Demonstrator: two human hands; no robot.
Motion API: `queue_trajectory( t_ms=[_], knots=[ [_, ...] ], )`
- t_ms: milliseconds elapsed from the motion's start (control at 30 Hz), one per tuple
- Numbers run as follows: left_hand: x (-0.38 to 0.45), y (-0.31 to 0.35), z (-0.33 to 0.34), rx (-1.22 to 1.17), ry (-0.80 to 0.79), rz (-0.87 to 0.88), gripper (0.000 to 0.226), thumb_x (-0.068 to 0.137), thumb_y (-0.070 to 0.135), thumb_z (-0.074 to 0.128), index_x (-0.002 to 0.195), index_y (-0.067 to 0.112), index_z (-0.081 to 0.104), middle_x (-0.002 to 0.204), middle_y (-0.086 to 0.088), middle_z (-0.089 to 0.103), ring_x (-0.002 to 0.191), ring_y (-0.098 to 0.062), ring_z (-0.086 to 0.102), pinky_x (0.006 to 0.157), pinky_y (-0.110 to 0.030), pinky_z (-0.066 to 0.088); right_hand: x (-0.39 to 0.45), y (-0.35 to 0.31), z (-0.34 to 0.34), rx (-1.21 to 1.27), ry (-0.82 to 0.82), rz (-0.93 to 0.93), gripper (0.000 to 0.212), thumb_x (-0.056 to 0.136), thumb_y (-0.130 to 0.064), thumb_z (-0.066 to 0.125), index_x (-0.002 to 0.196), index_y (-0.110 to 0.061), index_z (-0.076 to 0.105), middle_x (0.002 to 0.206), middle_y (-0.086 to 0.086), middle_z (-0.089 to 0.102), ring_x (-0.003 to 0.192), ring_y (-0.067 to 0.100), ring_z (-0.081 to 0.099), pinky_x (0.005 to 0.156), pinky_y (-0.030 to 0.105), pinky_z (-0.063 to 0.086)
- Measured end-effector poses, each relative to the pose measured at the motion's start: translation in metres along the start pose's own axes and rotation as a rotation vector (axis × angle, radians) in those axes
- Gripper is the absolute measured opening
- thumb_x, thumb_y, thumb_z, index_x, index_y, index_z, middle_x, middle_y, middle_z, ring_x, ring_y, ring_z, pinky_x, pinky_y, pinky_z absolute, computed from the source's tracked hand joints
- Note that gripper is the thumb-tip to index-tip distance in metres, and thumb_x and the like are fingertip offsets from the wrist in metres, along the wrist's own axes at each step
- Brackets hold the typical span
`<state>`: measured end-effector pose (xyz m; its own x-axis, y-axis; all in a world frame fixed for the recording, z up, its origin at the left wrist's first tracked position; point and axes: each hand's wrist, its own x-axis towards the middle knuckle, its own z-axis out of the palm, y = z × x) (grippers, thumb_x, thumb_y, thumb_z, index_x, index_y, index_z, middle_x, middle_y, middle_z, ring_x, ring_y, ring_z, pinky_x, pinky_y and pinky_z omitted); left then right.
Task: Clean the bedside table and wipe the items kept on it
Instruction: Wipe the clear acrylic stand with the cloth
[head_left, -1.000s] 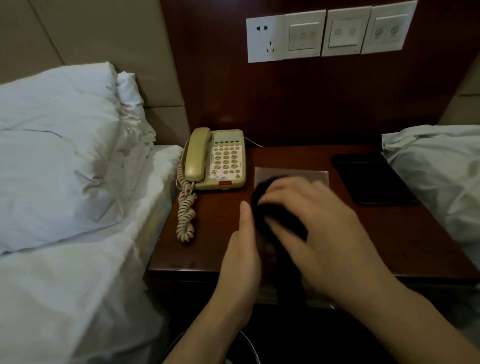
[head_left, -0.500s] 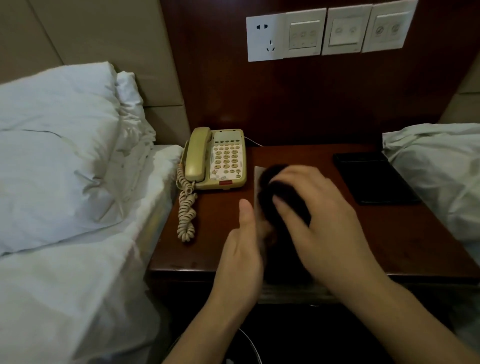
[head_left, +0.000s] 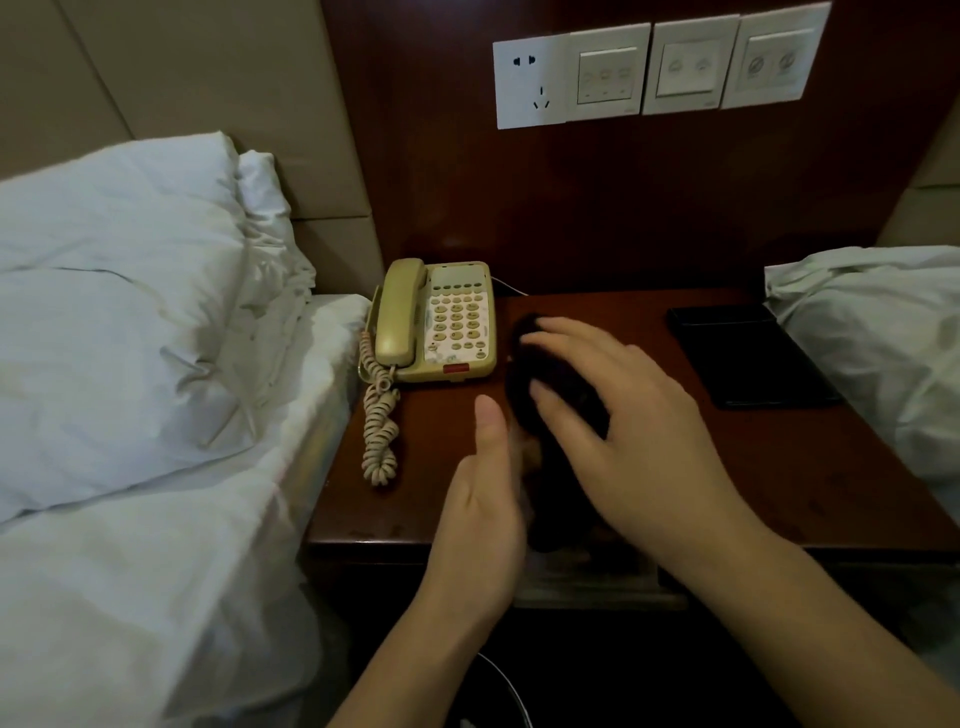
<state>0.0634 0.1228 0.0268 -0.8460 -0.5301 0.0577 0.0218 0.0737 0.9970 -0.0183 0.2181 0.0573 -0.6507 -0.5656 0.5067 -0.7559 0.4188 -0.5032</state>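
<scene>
On the dark wooden bedside table (head_left: 779, 467) lies a flat grey card (head_left: 587, 577), its near end sticking out past the front edge. My right hand (head_left: 623, 415) presses a dark cloth (head_left: 550, 374) onto the card's far end, beside the phone. My left hand (head_left: 483, 509) stands edge-on against the card's left side with the thumb up, gripping it; its fingers are hidden. A beige corded telephone (head_left: 441, 322) sits at the back left, its coiled cord (head_left: 379, 431) trailing forward. A flat black object (head_left: 748, 353) lies at the back right.
White pillows and bedding (head_left: 104, 312) press against the table's left side, and another pillow (head_left: 872, 338) overlaps its right edge. A socket and switch panels (head_left: 649, 73) are on the wooden back wall. A round bin rim (head_left: 498, 691) shows below the table.
My right hand has slid the dark cloth away from me along the card, now covering its far end. My left hand has stayed at the card's left edge.
</scene>
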Motion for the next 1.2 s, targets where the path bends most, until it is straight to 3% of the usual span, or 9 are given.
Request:
queue_trajectory(
  t_ms=[100,200,300,367,433,633,833,1033,1200],
  knots=[
    [0.006,-0.011,-0.008,0.142,-0.004,0.065,0.109,0.066,0.079,0.022,0.151,0.015,0.044,0.152,-0.011,0.051,0.142,-0.024,0.047,0.119,-0.033,0.036,-0.03,-0.008,0.005,0.013,-0.193,-0.092,0.044,0.093,-0.039,0.051,0.136,-0.045,0.049,0.148,-0.031,0.037,0.128,-0.009,0.037,0.104,0.013,0.029],
    [0.008,-0.012,-0.012,0.144,0.039,0.033,0.111,0.068,0.082,0.021,0.153,0.013,0.042,0.156,-0.01,0.048,0.146,-0.021,0.043,0.12,-0.039,0.033,-0.04,-0.011,0.009,-0.024,-0.177,-0.11,0.041,0.092,-0.037,0.053,0.133,-0.041,0.053,0.145,-0.029,0.042,0.121,-0.003,0.047,0.094,0.01,0.036],
    [0.003,-0.009,-0.01,0.153,-0.027,0.01,0.116,0.071,0.098,0.024,0.138,0.01,0.059,0.14,-0.014,0.061,0.13,-0.026,0.056,0.105,-0.026,0.047,-0.015,-0.004,0.01,-0.012,-0.008,0.0,0.041,0.094,-0.033,0.051,0.134,-0.035,0.055,0.143,-0.023,0.047,0.123,0.002,0.048,0.094,0.007,0.026],
    [0.001,0.001,-0.01,0.047,-0.042,-0.018,0.094,0.071,0.079,0.031,0.107,0.003,0.07,0.107,-0.021,0.071,0.096,-0.027,0.064,0.073,-0.011,0.049,-0.005,0.0,0.005,0.007,0.05,0.033,0.04,0.095,-0.031,0.052,0.135,-0.033,0.055,0.143,-0.022,0.048,0.121,-0.001,0.046,0.092,0.005,0.027],
    [0.004,0.004,-0.01,0.003,-0.066,-0.008,0.081,0.077,0.066,0.037,0.091,-0.006,0.072,0.088,-0.024,0.074,0.078,-0.023,0.066,0.06,-0.01,0.048,-0.01,0.001,-0.003,-0.025,0.038,-0.022,0.039,0.094,-0.03,0.053,0.132,-0.03,0.058,0.141,-0.02,0.049,0.115,-0.002,0.046,0.091,0.005,0.03],
    [0.011,0.002,-0.005,-0.113,-0.064,-0.054,0.061,0.09,0.055,0.042,0.089,0.01,0.083,0.073,-0.014,0.077,0.057,-0.015,0.07,0.051,-0.025,0.056,-0.011,0.019,-0.013,-0.037,0.139,0.134,0.036,0.095,-0.027,0.059,0.131,-0.025,0.061,0.138,-0.013,0.056,0.121,0.006,0.051,0.103,0.025,0.039],
    [0.012,0.006,-0.01,-0.214,0.027,-0.057,0.058,0.1,0.045,0.04,0.08,0.013,0.084,0.07,-0.017,0.076,0.054,-0.019,0.07,0.05,-0.024,0.056,-0.045,0.01,-0.014,-0.155,0.042,0.04,0.03,0.082,-0.024,0.07,0.112,-0.026,0.07,0.119,-0.014,0.064,0.1,0.009,0.062,0.084,0.023,0.044],
    [0.007,0.009,0.0,-0.143,-0.087,-0.049,0.059,0.087,0.054,0.042,0.084,0.009,0.081,0.065,-0.011,0.073,0.052,-0.014,0.068,0.048,-0.024,0.056,-0.008,0.018,-0.02,-0.073,0.165,0.086,0.03,0.093,-0.021,0.063,0.122,-0.023,0.066,0.129,-0.012,0.059,0.112,0.012,0.055,0.091,0.02,0.035],
    [0.011,0.012,-0.007,-0.128,0.032,0.06,0.048,0.1,0.04,0.042,0.078,0.012,0.075,0.067,0.0,0.076,0.06,0.0,0.069,0.053,-0.009,0.048,-0.04,-0.008,-0.005,-0.09,-0.12,-0.164,0.043,0.084,-0.022,0.069,0.123,-0.035,0.059,0.137,-0.021,0.047,0.109,0.004,0.05,0.089,0.012,0.04]
  ],
)
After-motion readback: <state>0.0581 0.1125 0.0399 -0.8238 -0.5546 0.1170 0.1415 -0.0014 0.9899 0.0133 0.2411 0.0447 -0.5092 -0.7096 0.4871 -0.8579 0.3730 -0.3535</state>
